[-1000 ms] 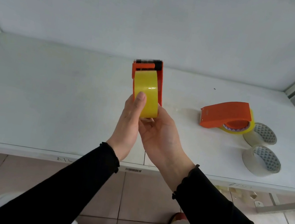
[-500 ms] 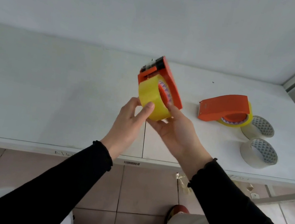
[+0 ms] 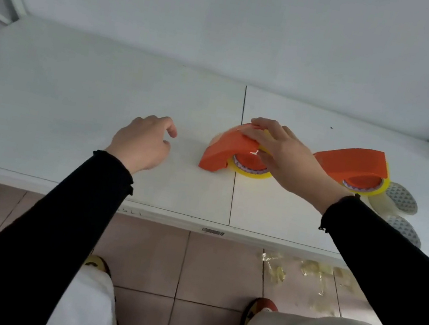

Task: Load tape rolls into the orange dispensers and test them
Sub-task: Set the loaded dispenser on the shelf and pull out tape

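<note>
An orange tape dispenser [image 3: 224,149] with a yellow roll [image 3: 251,172] inside lies flat on the white table [image 3: 73,116], near the middle. My right hand [image 3: 285,154] rests on top of it, fingers gripping its edge. My left hand [image 3: 144,142] hovers over the table to its left, fingers loosely curled and holding nothing. A second loaded orange dispenser [image 3: 355,164] lies to the right of my right wrist.
Two clear tape rolls [image 3: 397,197] [image 3: 403,229] with patterned cores lie at the table's right front, partly behind my right sleeve. Tape scraps litter the tiled floor [image 3: 303,270] below the table edge. A wall rises behind the table.
The dispenser held upright in both hands has been laid flat on the table. My left hand let go and moved left; my right hand stays on it.
</note>
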### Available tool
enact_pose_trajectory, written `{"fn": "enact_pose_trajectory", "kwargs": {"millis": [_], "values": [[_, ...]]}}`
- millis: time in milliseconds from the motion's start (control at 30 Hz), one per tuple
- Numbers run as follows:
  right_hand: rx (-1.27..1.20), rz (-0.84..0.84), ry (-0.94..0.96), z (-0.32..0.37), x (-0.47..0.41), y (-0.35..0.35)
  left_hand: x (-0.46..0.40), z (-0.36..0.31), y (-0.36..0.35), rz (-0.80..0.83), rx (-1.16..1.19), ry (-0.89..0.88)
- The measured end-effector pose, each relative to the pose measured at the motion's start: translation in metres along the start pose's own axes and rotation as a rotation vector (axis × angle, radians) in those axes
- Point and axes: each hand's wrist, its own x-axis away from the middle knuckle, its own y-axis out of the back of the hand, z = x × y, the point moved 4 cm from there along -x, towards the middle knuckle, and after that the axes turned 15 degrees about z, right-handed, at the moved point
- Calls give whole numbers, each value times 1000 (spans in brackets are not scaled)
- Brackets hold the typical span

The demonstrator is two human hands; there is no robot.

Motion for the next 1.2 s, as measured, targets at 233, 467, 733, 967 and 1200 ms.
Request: {"fn": "enact_pose_trajectory", "kwargs": {"millis": [233,467,733,967,1200], "values": [[35,185,45,14,-25,1,4,2,4,10,-104,-8],[-244,242,7,21,-34,36,7,5,12,-64,-293,-1],[149,431,-34,45,-62,16,10,5,17,-70,-265,7],[411,458,50,60,-89,-14,20,8,38,-257,-157,47],[448,454,67,59,-94,-14,16,2,26,-200,-159,9]]}}
